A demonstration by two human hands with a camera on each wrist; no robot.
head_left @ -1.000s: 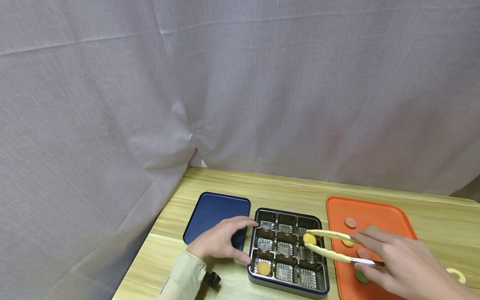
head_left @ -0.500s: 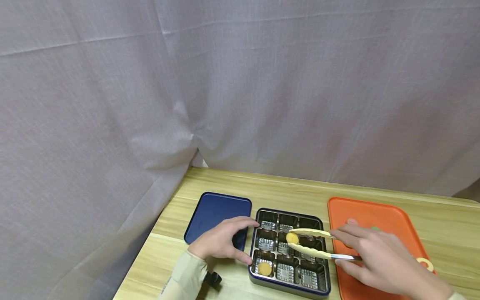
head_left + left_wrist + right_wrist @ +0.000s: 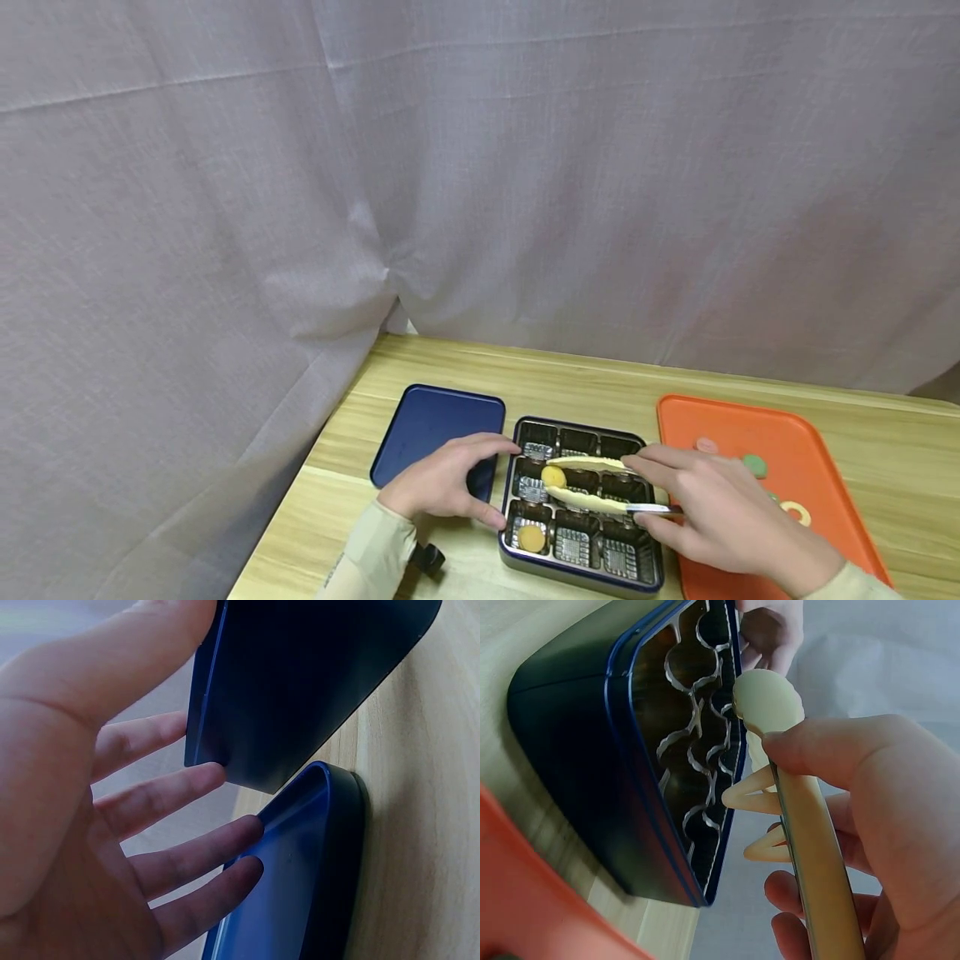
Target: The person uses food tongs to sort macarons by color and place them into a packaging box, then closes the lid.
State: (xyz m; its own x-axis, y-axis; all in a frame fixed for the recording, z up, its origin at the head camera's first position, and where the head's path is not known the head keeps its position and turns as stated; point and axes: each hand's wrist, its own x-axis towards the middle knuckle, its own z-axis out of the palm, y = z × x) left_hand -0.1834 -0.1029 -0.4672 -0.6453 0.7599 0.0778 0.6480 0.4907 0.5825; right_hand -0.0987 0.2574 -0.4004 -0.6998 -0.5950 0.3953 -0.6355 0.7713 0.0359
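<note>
Before a grey curtain, on the wooden desk (image 3: 465, 367), the left hand (image 3: 442, 487) lies open-fingered against the compartment box's (image 3: 581, 575) left edge, seemingly steadying it, while the right hand (image 3: 712, 517) grips cream tongs (image 3: 592, 482) pinching a yellow disc (image 3: 553, 476) over the middle row's left compartment.

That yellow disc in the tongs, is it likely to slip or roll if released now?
Probably. The disc is small, round and held only at its edges by the tongs, so the grip looks light. Dropped on edge it might roll, though the box cups would likely catch it.
</note>
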